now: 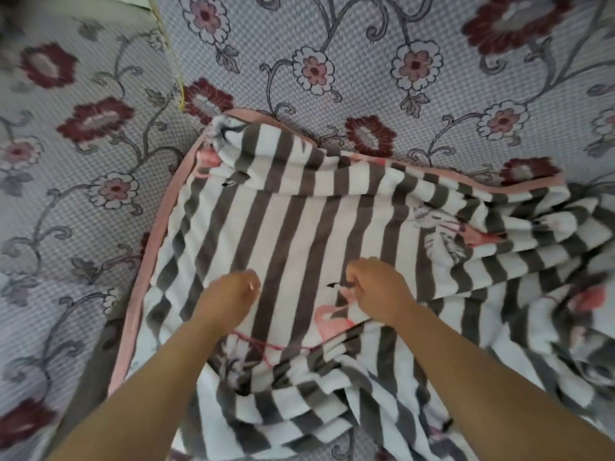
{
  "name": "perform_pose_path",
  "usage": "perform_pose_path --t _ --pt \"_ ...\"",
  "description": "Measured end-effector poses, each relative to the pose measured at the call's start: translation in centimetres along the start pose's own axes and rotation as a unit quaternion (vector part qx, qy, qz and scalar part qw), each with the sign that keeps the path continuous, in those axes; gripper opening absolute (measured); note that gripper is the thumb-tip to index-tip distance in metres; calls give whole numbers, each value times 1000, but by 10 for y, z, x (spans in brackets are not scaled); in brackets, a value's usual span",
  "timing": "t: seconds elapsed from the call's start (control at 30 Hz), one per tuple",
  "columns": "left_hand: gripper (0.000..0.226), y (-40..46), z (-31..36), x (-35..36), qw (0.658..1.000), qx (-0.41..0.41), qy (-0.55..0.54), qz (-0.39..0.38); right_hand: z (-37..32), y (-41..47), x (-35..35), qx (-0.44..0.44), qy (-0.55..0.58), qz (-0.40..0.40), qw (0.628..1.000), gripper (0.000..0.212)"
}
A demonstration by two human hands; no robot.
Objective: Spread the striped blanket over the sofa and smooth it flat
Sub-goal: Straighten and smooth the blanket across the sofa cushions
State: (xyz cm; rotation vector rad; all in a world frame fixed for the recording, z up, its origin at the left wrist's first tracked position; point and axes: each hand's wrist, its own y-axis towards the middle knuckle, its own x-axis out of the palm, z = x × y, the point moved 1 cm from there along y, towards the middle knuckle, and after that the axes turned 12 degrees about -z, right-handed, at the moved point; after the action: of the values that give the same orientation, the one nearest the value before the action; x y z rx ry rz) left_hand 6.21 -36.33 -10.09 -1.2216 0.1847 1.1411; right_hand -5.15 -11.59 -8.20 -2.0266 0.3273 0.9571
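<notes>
Head view, left hand (229, 294) and right hand (377, 289) gripping rumpled striped blanket (299, 221), floral sofa cover (332, 44) around.

Both hands are gripping the striped blanket (299, 234) at lower centre: left hand (229, 294), right hand (379, 289), fingers curled into fabric. Blanket is lying rumpled, bunching toward right, on the floral sofa (366, 61).

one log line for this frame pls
stage: spreading | left hand: grips striped blanket | right hand: grips it | blanket: bunched right and front, not flat | sofa: partly covered
</notes>
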Motion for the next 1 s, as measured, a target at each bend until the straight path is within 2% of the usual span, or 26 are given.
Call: perform_pose_path --t 0.03,0.07,0.13,0.2,0.27,0.33,0.4,0.47,0.5,0.57,0.6,0.63,0.67,0.7,0.73,0.77,0.8,0.83,0.87,0.9,0.93,1.0 --pt "13 12 -2 -15 999 7 12 47 1 7 -9 15 -33 10 999 21" --pt "18 23 -5 -29 998 2 33 59 6 15 -12 46 -78 0 996 34" --pt "34 39 -10 -46 994 -41 91 34 21 26 -10 123 -150 -20 981 48" --pt "45 50 -14 -49 988 -81 133 13 37 32 -1 180 -155 -17 971 46" --pt "48 59 -19 -42 980 -98 172 23 45 32 7 193 -150 -13 970 39" --pt "35 64 -20 -35 972 -79 214 52 48 33 16 170 -165 -6 972 29" --pt "20 66 -17 -33 966 -61 249 34 49 34 23 141 -163 -11 976 28" --pt "22 62 -15 -32 956 -74 276 -69 48 29 23 137 -180 -48 973 31" --pt "24 57 -14 -31 943 -72 288 -148 46 24 22 130 -207 -104 964 32" --pt "21 43 -17 -27 902 -70 280 -322 43 12 15 107 -221 -277 929 34" --pt "17 36 -20 -24 884 -93 252 -382 41 4 11 112 -212 -371 897 35" --pt "16 30 -22 -24 880 -121 206 -411 42 -1 7 118 -201 -424 875 35" --pt "15 27 -22 -28 900 -130 156 -385 45 -2 4 124 -183 -437 872 33" --pt "15 32 -25 -35 938 -99 115 -311 48 1 -1 129 -148 -410 891 29" --pt "18 37 -26 -45 978 -50 49 -195 51 7 -6 139 -102 -357 918 21" --pt "30 45 -28 -56 995 -1 -61 -82 54 15 -13 140 -67 -276 949 13" --pt "41 53 -34 -68 989 40 -137 24 57 25 -22 138 -53 -187 971 11" --pt "40 61 -38 -81 987 38 -106 113 59 34 -30 137 -46 -101 984 11" --pt "32 71 -43 -91 984 -6 -28 178 62 42 -38 140 -36 -24 989 8" --pt "31 78 -43 -100 975 -45 17 219 66 51 -43 146 -24 36 988 4" --pt "36 89 -45 -105 971 -69 28 228 70 59 -46 161 -13 72 984 9" --pt "52 105 -39 -111 971 -104 -9 213 78 71 -47 213 -5 91 973 31"
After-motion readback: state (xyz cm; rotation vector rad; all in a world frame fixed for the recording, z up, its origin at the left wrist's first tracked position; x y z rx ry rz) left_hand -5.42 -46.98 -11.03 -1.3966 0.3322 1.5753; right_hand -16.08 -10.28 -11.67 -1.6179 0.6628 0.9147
